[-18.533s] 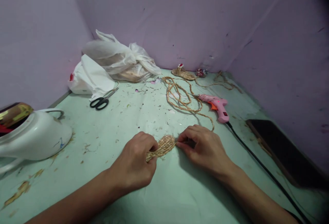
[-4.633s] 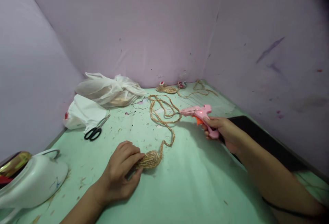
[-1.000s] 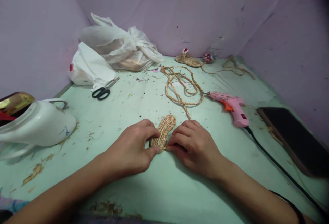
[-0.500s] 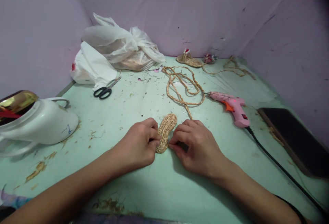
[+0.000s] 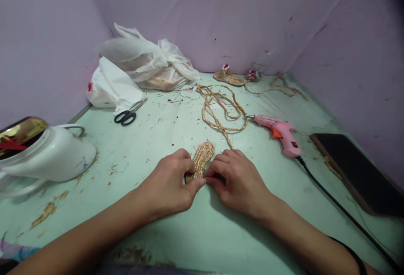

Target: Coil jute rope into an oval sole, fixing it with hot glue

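Observation:
A small sole-shaped piece of coiled braided rope (image 5: pixel 202 157) lies on the table between my hands. My left hand (image 5: pixel 173 180) is closed on its left side and near end, with the thumb across the near edge. My right hand (image 5: pixel 235 178) is closed at the lower right edge, fingertips pinched on the rope where it meets the coil. The braided rope (image 5: pixel 225 129) runs out from under the right hand to a loose looped pile beyond. The pinched rope end is mostly hidden by my fingers.
A pink glue gun (image 5: pixel 280 132) with a black cord lies right, beside a phone (image 5: pixel 356 174). Black-handled scissors (image 5: pixel 126 117), plastic bags (image 5: pixel 151 60) and a white pot (image 5: pixel 53 153) are on the left. A finished-looking small slipper (image 5: pixel 229 77) sits at the back.
My left thumb has moved right across the near end of the sole-shaped piece. My right hand has come slightly closer to my left. The whole view has shifted a little.

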### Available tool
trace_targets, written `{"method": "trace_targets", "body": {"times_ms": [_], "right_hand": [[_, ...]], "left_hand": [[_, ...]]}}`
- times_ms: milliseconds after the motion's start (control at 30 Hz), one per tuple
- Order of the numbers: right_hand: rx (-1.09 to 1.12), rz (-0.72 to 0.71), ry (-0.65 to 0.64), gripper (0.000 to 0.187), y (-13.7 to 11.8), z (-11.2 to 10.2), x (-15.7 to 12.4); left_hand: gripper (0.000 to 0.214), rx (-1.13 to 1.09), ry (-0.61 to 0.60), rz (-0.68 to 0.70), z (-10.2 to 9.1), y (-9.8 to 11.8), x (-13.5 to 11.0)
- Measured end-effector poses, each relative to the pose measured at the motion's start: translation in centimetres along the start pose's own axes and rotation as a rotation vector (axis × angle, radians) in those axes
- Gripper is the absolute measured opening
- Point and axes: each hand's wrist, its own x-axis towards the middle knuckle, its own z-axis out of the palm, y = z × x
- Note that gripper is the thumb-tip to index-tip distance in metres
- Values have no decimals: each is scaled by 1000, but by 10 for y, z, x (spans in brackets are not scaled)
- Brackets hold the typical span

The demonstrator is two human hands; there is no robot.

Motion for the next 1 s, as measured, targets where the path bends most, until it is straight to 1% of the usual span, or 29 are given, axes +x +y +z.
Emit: {"method": "trace_targets", "body": {"times_ms": [67,133,167,233,267,300,333,367,400,433,500,533,567,600,633,667,733,767,800,867,933,1000], "right_hand": [[23,-30,-5,6,1,-1,-1],[23,-68,18,2,3,-3,0],[22,-90,40,2,4,-5,0],[19,-108,120,6,11,-11,2],[11,-92,180,8,17,-16,3],[-13,-51,254,9,24,-23,4],[-51,20,338,11,32,-31,4],[-120,126,409,13,41,-40,4],[-211,268,472,14,50,-50,3],[-299,446,474,18,58,-60,2],[-381,756,339,29,73,-78,-2],[-375,873,260,34,78,-85,-5],[-353,955,191,37,82,-91,-7],[-320,1007,144,40,84,-96,-9],[-284,1026,114,40,85,-99,-10],[-249,1027,112,40,86,-100,-11],[-174,1027,129,34,87,-102,-12],[-124,1032,128,31,88,-101,-12],[-96,1042,141,29,90,-100,-12],[-35,1061,166,25,96,-98,-11],[54,1070,200,18,101,-94,-11],[193,1055,242,11,106,-92,-10]], "left_hand": [[20,-22,59,-106,0,-1,3],[23,-23,125,-208,0,-1,8],[26,2,141,-242,0,-1,10],[30,100,124,-286,-1,0,12],[31,155,103,-306,-1,1,12],[30,198,82,-326,0,2,12],[29,220,69,-344,0,3,11],[27,219,72,-352,1,4,11],[25,195,83,-351,3,4,10],[22,154,95,-346,4,5,10],[18,9,106,-327,5,4,11],[17,-98,100,-319,6,4,12],[18,-227,86,-316,6,3,13],[20,-364,70,-319,5,3,14],[22,-512,48,-328,5,1,14],[25,-634,36,-352,4,0,15],[30,-767,20,-382,3,-3,16],[34,-826,73,-377,2,-5,15],[39,-879,100,-381,2,-7,15],[45,-969,61,-427,1,-11,14],[44,-1014,-2,-470,-1,-15,13],[42,-1053,-22,-487,-4,-19,13]]}}
